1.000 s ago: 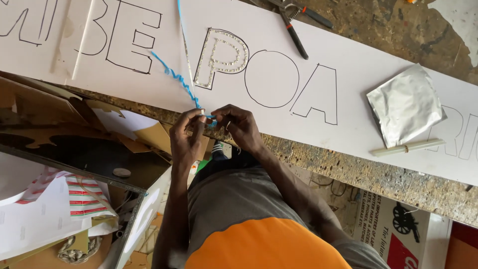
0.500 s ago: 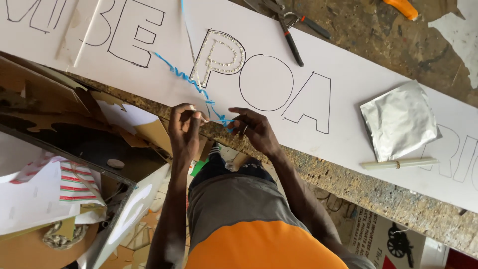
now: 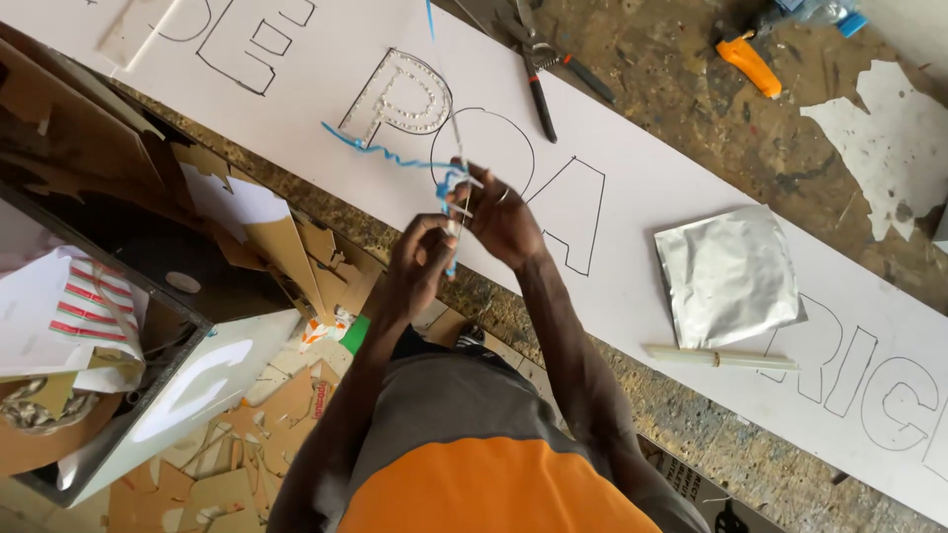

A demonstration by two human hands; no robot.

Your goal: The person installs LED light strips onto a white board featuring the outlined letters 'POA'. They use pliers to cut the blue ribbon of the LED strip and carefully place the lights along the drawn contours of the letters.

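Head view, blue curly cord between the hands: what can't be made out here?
- Blue curly cord, head view: its grasped stretch is hidden by the left hand and right hand; its top runs off the edge.
- Thin pale strip between the fingers: too small to identify.
- White lettered board: both ends cut off by edges.

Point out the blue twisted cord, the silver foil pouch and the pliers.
blue twisted cord (image 3: 380, 151), head view, mid-length of the strand
silver foil pouch (image 3: 728, 276), head view, centre of its face
pliers (image 3: 540, 94), head view, dark handle

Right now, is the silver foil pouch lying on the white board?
Yes, the silver foil pouch lies flat on the white board.
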